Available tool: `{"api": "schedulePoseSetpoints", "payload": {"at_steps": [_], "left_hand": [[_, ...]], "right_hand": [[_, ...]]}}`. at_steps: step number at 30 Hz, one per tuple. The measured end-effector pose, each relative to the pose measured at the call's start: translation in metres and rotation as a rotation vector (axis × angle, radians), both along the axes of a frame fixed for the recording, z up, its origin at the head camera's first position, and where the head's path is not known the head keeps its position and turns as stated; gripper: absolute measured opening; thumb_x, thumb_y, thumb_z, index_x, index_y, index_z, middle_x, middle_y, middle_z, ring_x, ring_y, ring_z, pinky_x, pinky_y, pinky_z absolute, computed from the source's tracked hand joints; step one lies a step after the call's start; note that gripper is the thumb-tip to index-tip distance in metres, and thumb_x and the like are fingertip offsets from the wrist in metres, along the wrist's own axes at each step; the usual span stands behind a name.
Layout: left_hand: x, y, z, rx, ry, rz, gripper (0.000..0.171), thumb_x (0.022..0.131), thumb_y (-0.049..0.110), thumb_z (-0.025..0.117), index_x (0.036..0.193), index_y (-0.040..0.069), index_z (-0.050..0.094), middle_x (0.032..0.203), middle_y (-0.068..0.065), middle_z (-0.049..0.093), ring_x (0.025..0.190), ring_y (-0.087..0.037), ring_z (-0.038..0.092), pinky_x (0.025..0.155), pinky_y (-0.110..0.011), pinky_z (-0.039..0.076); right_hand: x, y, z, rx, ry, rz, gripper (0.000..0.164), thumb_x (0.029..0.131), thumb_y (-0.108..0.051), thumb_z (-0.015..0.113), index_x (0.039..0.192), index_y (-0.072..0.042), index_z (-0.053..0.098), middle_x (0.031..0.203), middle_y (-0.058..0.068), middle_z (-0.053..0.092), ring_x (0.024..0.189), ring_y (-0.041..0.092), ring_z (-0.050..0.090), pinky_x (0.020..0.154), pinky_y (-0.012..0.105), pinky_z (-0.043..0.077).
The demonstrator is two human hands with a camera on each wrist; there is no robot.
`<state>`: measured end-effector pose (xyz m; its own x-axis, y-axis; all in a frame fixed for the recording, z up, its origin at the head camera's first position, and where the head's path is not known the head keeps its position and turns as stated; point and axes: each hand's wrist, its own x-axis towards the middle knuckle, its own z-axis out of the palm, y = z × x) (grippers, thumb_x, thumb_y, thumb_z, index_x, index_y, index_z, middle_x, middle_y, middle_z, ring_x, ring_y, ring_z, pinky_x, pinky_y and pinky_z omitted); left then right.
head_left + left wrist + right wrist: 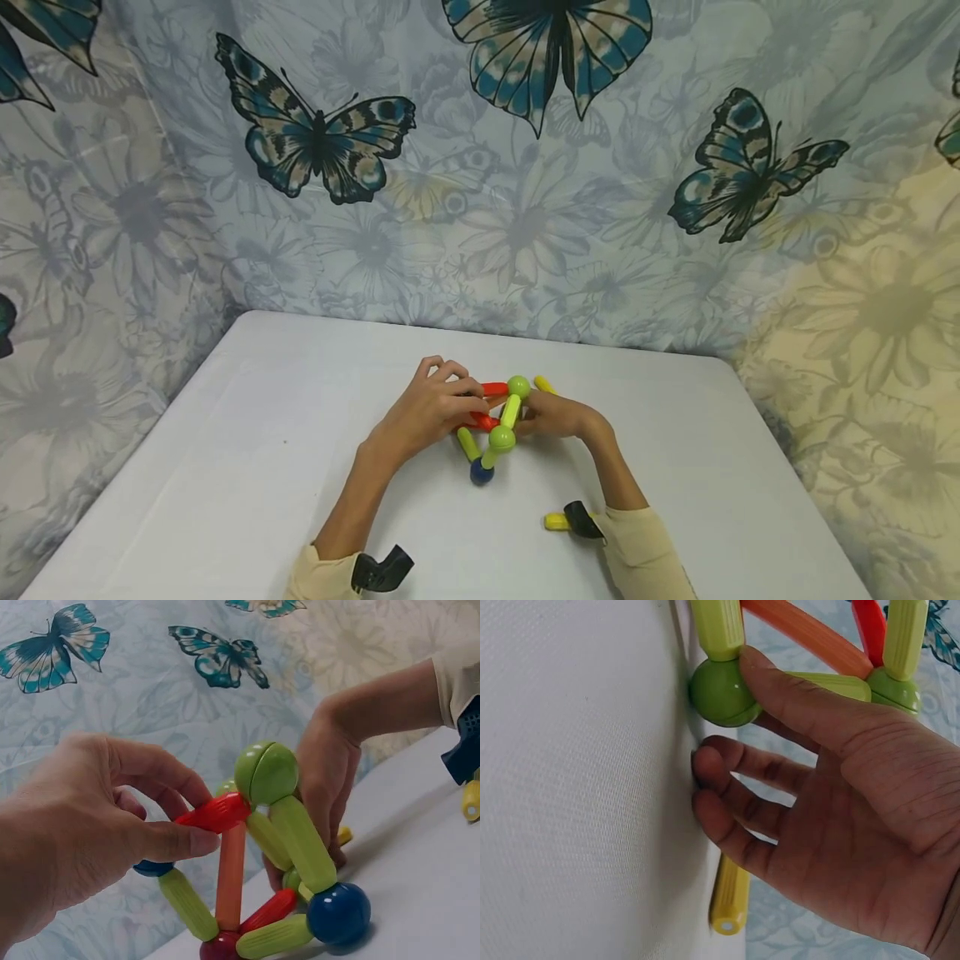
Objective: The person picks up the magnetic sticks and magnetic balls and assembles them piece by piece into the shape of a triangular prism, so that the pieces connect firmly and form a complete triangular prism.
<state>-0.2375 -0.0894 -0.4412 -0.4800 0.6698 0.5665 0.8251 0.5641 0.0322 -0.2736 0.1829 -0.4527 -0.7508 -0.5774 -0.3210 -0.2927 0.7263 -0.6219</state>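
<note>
A frame of magnetic rods and balls stands on the white table between the hands. My left hand (433, 410) pinches a red rod (219, 813) at its top between thumb and fingers, beside a green ball (267, 772). On the other side, my right hand (557, 415) holds a low green ball (724, 694), thumb on it and index finger partly hidden behind; its other fingers are bent near the table. An orange rod (230, 879) runs down to a dark red ball (220, 946). A blue ball (339, 913) forms the near corner.
A yellow rod (545, 384) lies on the table (225, 433) behind the right hand. Another yellow rod (557, 522) lies by the right sleeve, partly covered by a black wrist device (582, 520). A butterfly-patterned cloth (480, 208) hangs behind the table.
</note>
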Motion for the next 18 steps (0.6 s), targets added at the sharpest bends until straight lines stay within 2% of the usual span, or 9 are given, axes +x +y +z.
{"api": "schedulePoseSetpoints", "payload": {"at_steps": [3,7,10,13,15,17,18], "left_hand": [[0.001,0.002,0.000,0.015,-0.002,-0.009,0.026,0.079,0.024,0.092,0.102,0.030,0.081,0.104,0.014,0.076,0.112,-0.014,0.060,0.104,-0.049,0.042],[0.001,0.003,-0.001,0.050,-0.042,-0.033,0.026,0.077,0.026,0.093,0.100,0.030,0.080,0.104,0.013,0.076,0.113,-0.015,0.060,0.105,-0.050,0.042],[-0.003,0.001,-0.002,0.097,-0.114,-0.046,0.038,0.074,0.029,0.094,0.108,0.027,0.077,0.114,0.008,0.074,0.118,-0.019,0.059,0.105,-0.052,0.042],[-0.010,-0.003,-0.011,0.168,-0.307,-0.019,0.063,0.072,0.030,0.095,0.128,0.019,0.066,0.131,-0.001,0.066,0.123,-0.023,0.057,0.106,-0.051,0.043],[-0.013,-0.007,-0.023,0.209,-0.509,0.023,0.078,0.072,0.029,0.095,0.139,0.016,0.057,0.134,-0.003,0.063,0.121,-0.021,0.057,0.106,-0.047,0.047],[-0.015,-0.011,-0.040,0.224,-0.681,0.055,0.077,0.074,0.027,0.095,0.140,0.015,0.055,0.128,-0.002,0.066,0.112,-0.017,0.061,0.101,-0.039,0.051],[-0.016,-0.012,-0.049,0.223,-0.737,0.070,0.074,0.076,0.026,0.094,0.139,0.015,0.056,0.124,-0.001,0.068,0.107,-0.014,0.061,0.097,-0.035,0.053]], "right_hand": [[0.001,0.000,0.001,0.009,-0.003,-0.008,0.024,0.099,-0.020,0.070,0.119,-0.006,0.065,0.112,0.007,0.067,0.101,0.020,0.061,0.094,0.040,0.052],[0.001,0.001,0.002,0.009,-0.007,-0.001,0.023,0.099,-0.020,0.070,0.118,-0.006,0.065,0.108,0.006,0.065,0.096,0.018,0.058,0.090,0.037,0.050],[-0.001,0.001,0.001,-0.033,-0.002,0.034,0.031,0.101,-0.018,0.068,0.129,-0.007,0.064,0.116,0.006,0.068,0.101,0.019,0.060,0.096,0.041,0.052],[-0.002,-0.001,0.001,-0.051,0.044,0.058,0.032,0.101,-0.016,0.068,0.131,-0.006,0.064,0.116,0.007,0.070,0.101,0.018,0.063,0.096,0.041,0.054],[-0.002,-0.002,0.001,-0.033,0.078,0.040,0.026,0.100,-0.015,0.069,0.123,-0.003,0.066,0.107,0.006,0.070,0.093,0.016,0.061,0.089,0.036,0.055],[-0.001,-0.004,0.002,0.011,0.104,-0.003,0.018,0.100,-0.015,0.069,0.112,-0.002,0.065,0.096,0.005,0.067,0.084,0.014,0.058,0.079,0.031,0.052],[0.000,-0.005,0.002,0.029,0.106,-0.023,0.017,0.101,-0.015,0.068,0.110,-0.002,0.064,0.092,0.006,0.065,0.081,0.014,0.055,0.075,0.029,0.050]]}}
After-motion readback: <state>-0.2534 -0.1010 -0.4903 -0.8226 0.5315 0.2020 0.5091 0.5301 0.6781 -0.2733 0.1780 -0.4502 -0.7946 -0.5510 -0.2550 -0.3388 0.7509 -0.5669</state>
